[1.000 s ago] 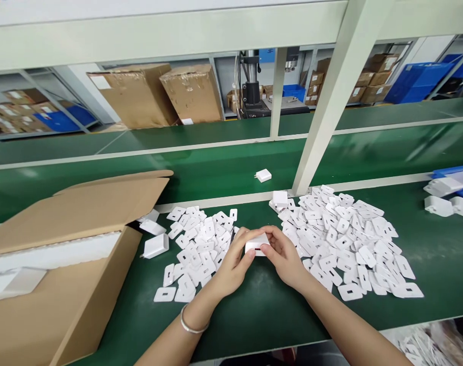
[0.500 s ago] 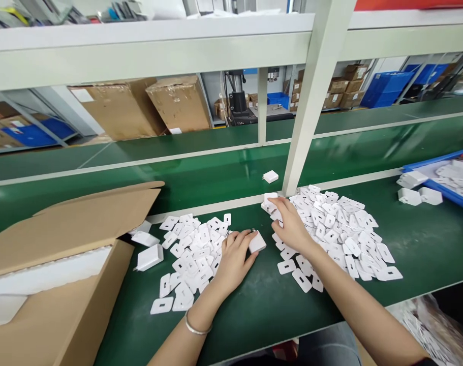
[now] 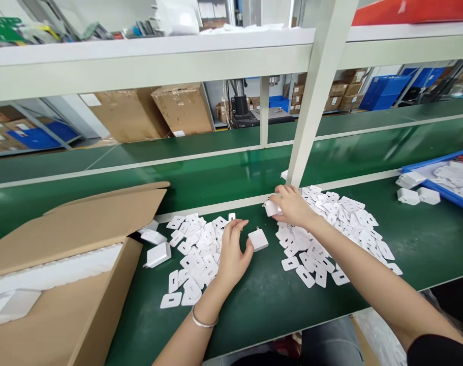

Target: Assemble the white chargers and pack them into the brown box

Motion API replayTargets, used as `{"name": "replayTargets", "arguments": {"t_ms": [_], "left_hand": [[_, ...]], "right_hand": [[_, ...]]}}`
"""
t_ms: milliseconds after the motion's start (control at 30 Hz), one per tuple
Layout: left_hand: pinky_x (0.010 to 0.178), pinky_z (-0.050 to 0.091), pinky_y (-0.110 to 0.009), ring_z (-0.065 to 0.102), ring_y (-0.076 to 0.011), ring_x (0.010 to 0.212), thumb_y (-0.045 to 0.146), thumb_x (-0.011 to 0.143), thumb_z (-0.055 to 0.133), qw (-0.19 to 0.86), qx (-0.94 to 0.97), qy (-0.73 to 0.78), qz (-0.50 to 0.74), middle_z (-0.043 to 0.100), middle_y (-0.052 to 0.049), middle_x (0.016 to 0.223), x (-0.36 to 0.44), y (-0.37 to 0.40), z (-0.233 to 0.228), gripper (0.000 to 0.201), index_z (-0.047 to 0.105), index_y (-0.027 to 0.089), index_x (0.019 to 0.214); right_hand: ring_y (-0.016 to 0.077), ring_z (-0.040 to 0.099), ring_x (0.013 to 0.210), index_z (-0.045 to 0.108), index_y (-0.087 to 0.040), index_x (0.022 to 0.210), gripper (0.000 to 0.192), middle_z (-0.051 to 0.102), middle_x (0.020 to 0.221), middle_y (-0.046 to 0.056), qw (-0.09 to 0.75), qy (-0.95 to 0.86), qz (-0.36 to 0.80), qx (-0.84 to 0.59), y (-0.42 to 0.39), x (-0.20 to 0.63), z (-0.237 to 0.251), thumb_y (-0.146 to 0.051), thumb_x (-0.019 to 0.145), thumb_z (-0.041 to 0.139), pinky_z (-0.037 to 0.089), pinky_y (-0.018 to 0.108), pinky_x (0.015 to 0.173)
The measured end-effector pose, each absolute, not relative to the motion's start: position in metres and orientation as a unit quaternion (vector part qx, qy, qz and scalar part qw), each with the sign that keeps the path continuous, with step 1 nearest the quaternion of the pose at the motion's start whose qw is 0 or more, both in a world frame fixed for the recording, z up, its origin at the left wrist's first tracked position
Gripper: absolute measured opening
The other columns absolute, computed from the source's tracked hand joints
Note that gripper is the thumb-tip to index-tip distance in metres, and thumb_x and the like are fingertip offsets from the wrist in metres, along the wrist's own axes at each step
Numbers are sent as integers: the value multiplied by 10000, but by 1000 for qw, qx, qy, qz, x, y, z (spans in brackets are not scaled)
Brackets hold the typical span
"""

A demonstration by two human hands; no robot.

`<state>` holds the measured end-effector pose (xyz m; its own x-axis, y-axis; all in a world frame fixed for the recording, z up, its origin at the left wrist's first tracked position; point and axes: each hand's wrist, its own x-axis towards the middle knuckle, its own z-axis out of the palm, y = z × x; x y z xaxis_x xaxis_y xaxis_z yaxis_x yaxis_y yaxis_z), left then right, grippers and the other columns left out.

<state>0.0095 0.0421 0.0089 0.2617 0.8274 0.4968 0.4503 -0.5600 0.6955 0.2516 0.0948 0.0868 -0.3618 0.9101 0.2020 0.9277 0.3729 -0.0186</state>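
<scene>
My right hand [image 3: 295, 206] is closed on a white charger [image 3: 272, 207] with prongs, at the far edge of the green bench by the post. My left hand [image 3: 235, 249] is open, thumb and fingers apart and holding nothing. Just right of its fingertips a second white charger [image 3: 258, 239] lies on the bench, its prongs pointing away from me. A pile of flat white plates with slots [image 3: 196, 249] lies left of my left hand. Under and beyond my right forearm spreads a larger pile of the same plates [image 3: 353, 223].
An open cardboard box [image 3: 97, 300] stands at the left, with several white chargers [image 3: 158, 254] beside it. At the right are more chargers [image 3: 408, 196] and a blue tray [image 3: 450, 192]. A slanted post [image 3: 315, 101] rises at the bench's back edge, below a shelf [image 3: 147, 66].
My left hand has let go of the charger near it and drawn slightly back, its fingers lifting. My right hand has closed round a charger by the post. The view has shifted slightly.
</scene>
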Motion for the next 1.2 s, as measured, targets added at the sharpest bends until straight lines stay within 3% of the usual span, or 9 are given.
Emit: {"name": "replayTargets", "arguments": {"t_ms": [100,200,300,400,567,733,833,1000,1200], "left_hand": [[1038,503,-464,604,-218,1107,134,945,559,227,770,377,461,468,-135,1398,13,38,10,616,364,276,1511],[1024,512,-442,601,-235,1169,186,922,650,280,769,335,468,448,-152,1467,14,34,10,770,254,285,1575],[1095,479,-467,534,-289,1348,258,928,706,332,766,313,452,465,-144,1494,14,31,11,726,322,289,1543],[1160,435,-511,504,-304,1412,327,932,747,368,746,312,458,495,-130,1482,15,28,13,623,419,290,1461],[1183,450,-496,516,-284,1434,321,972,707,453,718,309,429,469,-127,1558,21,21,12,586,406,305,1474],[1179,474,-467,522,-276,1437,350,986,683,499,683,306,437,475,-134,1552,26,18,6,580,389,300,1483],[1154,487,-457,576,-282,1378,421,918,780,566,611,299,466,520,-138,1511,26,23,4,679,408,297,1473],[1045,522,-400,656,-279,1284,434,883,830,719,406,279,490,681,-126,1325,20,31,21,865,327,317,1577],[967,542,-342,661,-279,1296,435,877,823,808,253,239,475,731,-139,1257,19,31,42,867,360,283,1594]], "right_hand": [[355,625,1094,699,-170,1116,359,690,1110,137,191,-823,23,-534,65,230,86,-290,797,812,423,545,1086],[318,640,1000,698,-221,1079,291,692,1010,77,279,-806,153,-499,34,212,85,-270,807,788,491,509,977],[272,645,946,713,-252,1162,251,649,1046,68,313,-770,290,-475,11,205,85,-294,914,709,544,434,854],[263,644,980,696,-298,1309,308,624,1099,77,311,-750,349,-468,-1,208,81,-397,1037,590,558,425,861],[343,598,1082,652,-298,1434,457,623,1162,126,292,-746,250,-543,-12,210,63,-521,1049,548,492,570,990],[323,624,1042,639,-298,1434,453,632,1132,112,326,-732,239,-548,-19,208,60,-470,1015,628,525,502,922],[314,637,1107,648,-263,1368,359,646,1194,117,335,-722,197,-573,-18,222,64,-416,1060,543,524,478,959],[375,627,978,687,-164,1015,152,662,1022,155,170,-677,-22,-715,-16,264,52,-296,939,676,519,476,803],[328,671,883,663,-167,1045,117,715,1021,138,125,-704,-62,-696,-19,279,32,-188,930,672,499,414,733]]}}
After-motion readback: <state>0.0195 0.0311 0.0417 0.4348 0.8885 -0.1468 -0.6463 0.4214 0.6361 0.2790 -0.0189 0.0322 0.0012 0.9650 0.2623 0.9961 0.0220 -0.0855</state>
